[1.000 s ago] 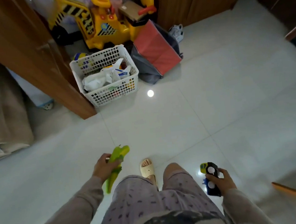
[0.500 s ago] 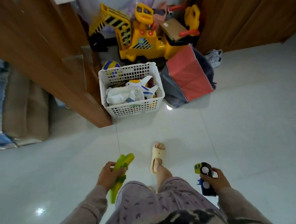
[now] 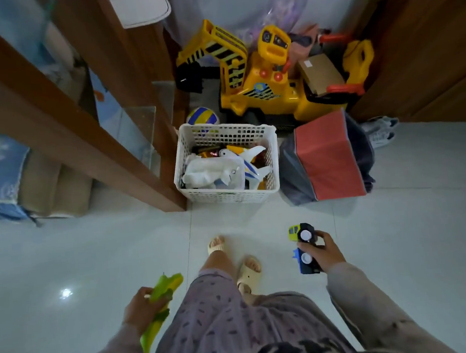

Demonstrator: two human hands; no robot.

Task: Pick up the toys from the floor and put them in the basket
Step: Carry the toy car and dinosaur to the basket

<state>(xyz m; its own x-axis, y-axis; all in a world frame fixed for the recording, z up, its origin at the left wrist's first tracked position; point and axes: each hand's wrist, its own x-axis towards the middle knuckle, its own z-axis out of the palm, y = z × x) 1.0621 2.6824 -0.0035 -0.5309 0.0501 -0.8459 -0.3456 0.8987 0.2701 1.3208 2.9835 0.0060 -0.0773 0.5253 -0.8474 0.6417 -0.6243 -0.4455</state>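
A white lattice basket (image 3: 273, 155) stands on the floor just ahead of my feet, against a wooden post. It holds a white toy plane (image 3: 249, 162) and other toys. My left hand (image 3: 138, 309) hangs low at my left side, closed around a green toy dinosaur (image 3: 163, 294) that points forward. My right hand (image 3: 323, 251) is held out to the right of my legs, gripping a toy truck (image 3: 304, 247) with white wheels, a yellow-green cab and a blue body. Both hands are well short of the basket.
A yellow ride-on excavator (image 3: 263, 85) fills the corner behind the basket, beside a blue-and-yellow ball (image 3: 202, 116). A red and grey folded bag (image 3: 326, 157) sits right of the basket. A wooden post (image 3: 85, 128) and glass panel stand left; pale tiled floor (image 3: 63, 263) lies around me.
I have walked towards the basket, which is now larger and nearer. My right hand with the truck has risen forward; the left hand with the dinosaur has dropped lower.
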